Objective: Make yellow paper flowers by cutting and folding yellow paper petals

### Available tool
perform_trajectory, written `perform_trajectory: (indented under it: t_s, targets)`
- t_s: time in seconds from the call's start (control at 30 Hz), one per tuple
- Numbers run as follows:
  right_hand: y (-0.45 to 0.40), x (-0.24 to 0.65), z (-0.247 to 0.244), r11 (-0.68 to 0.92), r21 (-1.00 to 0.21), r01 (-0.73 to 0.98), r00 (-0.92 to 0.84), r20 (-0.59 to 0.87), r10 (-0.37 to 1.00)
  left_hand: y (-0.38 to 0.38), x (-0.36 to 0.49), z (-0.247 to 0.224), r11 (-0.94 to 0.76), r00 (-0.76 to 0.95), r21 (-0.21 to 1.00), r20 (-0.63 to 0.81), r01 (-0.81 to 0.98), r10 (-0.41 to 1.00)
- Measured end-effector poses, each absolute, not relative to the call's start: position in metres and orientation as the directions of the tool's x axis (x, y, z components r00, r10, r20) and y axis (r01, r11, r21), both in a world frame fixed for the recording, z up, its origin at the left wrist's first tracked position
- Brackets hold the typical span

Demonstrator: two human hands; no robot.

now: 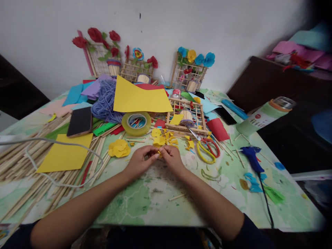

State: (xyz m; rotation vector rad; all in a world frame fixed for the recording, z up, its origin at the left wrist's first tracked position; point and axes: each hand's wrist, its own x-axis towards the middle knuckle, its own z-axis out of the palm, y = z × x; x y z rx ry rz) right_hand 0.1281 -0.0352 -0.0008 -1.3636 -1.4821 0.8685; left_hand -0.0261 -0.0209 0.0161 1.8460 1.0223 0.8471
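My left hand (142, 159) and my right hand (172, 158) meet over the middle of the table, fingertips pinched together on a small yellow paper piece (160, 153), mostly hidden by the fingers. Just beyond them lie yellow paper scraps (159, 140). A yellow paper flower (119, 148) rests left of my left hand. To the right of my right hand are scissors (207, 150) with red and yellow handles. A roll of clear tape (125, 123) stands behind the flower, under a large yellow sheet (138, 98).
Wooden sticks (62, 188), a yellow sheet (68, 154), a cable and a phone (80, 121) occupy the left. On the right are a blue glue gun (251, 157) and a bottle (261, 117). Stick frames with paper flowers (190, 71) stand at the back.
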Motion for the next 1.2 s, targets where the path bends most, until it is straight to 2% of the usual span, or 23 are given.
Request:
perform_trajectory:
  t_s: [0.13,0.33,0.67,0.9,1.0,1.1,1.2]
  targets:
    - [-0.038,0.130,0.000,0.155,-0.952,0.265,-0.004,0.160,0.987,-0.020,-0.027,0.014,-0.275,0.405,0.907,0.131,0.321,0.905]
    - [-0.041,0.128,0.005,0.255,-0.886,0.387,-0.051,0.255,0.966,-0.018,-0.028,0.009,-0.204,0.351,0.930,0.088,0.307,0.932]
    - [-0.041,0.129,0.001,0.230,-0.911,0.342,0.019,0.251,0.968,-0.014,-0.029,0.008,-0.066,0.323,0.974,-0.008,0.218,0.946]
    - [-0.037,0.140,0.013,0.303,-0.846,0.439,0.016,0.344,0.939,-0.017,-0.031,0.011,-0.103,0.359,0.964,0.008,0.247,0.933]
    - [-0.026,0.168,0.025,0.305,-0.813,0.496,0.095,0.400,0.912,-0.016,-0.031,0.014,-0.158,0.355,0.944,0.048,0.288,0.934]
    - [-0.017,0.198,0.030,0.215,-0.844,0.492,0.114,0.308,0.945,-0.014,-0.031,0.014,-0.190,0.336,0.923,0.072,0.333,0.939]
    - [-0.015,0.211,0.024,0.187,-0.827,0.530,-0.045,0.193,0.980,-0.013,-0.031,0.012,-0.200,0.334,0.912,0.075,0.359,0.940]
